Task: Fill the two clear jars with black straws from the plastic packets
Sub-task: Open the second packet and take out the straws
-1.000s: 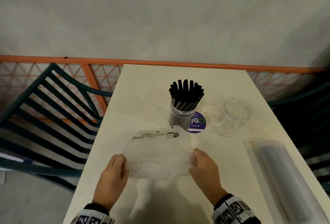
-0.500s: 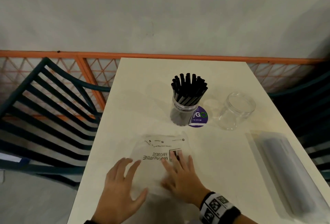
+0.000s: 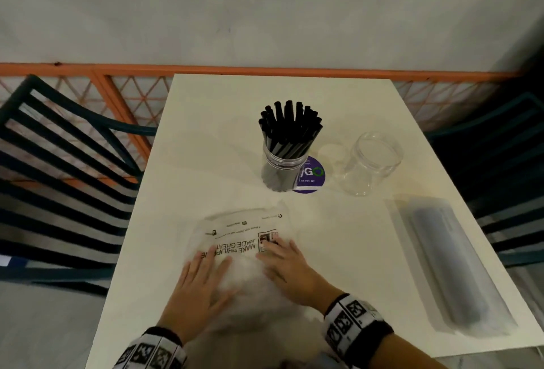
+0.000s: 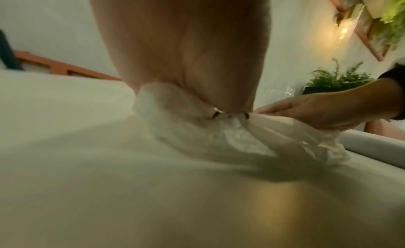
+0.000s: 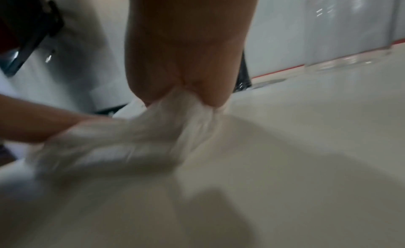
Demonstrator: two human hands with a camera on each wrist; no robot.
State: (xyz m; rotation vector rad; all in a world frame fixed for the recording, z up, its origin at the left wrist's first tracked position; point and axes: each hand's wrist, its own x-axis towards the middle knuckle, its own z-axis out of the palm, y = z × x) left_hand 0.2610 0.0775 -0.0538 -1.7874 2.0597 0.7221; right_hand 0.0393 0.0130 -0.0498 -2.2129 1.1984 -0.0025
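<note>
An emptied clear plastic packet (image 3: pixel 244 229) with black print lies flat on the white table (image 3: pixel 220 133) near me. My left hand (image 3: pixel 203 274) and right hand (image 3: pixel 282 259) both press on its near part with straight fingers. In the wrist views the film bunches under my left palm (image 4: pixel 197 130) and under my right palm (image 5: pixel 175 123). Behind the packet stands a clear jar (image 3: pixel 282 171) packed with upright black straws (image 3: pixel 290 126). A second clear jar (image 3: pixel 371 162) stands empty to its right. A sealed packet of straws (image 3: pixel 447 262) lies along the table's right side.
A round purple sticker (image 3: pixel 312 177) shows on the table between the two jars. Dark slatted chairs (image 3: pixel 67 162) stand at the left and right of the table. An orange lattice rail (image 3: pixel 117 95) and a pale wall run behind it.
A second ago my hands gripped the packet by its two ends. They have let go, laid it flat with the print facing up, and now press on it with open palms.
</note>
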